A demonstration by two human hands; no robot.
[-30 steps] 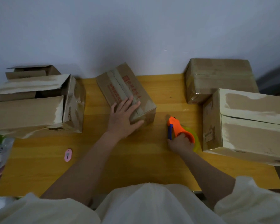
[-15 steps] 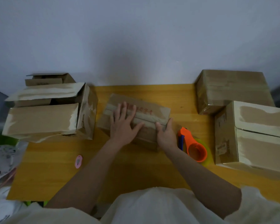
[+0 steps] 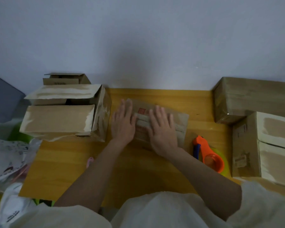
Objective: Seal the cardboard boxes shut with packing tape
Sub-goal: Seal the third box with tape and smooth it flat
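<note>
Small box (image 3: 161, 122) mid-worktop, seemingly taped; both hands, left hand (image 3: 123, 122) and right hand (image 3: 163, 130), pressing flat, fingers straight. Left box (image 3: 64, 117) unsealed; tape dispenser (image 3: 207, 153) idle.

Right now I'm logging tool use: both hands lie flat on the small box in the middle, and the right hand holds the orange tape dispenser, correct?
Not quite. The head view shows the orange tape dispenser lying on the table, right of the small box, untouched. The right hand and left hand both lie flat on that box.
</note>
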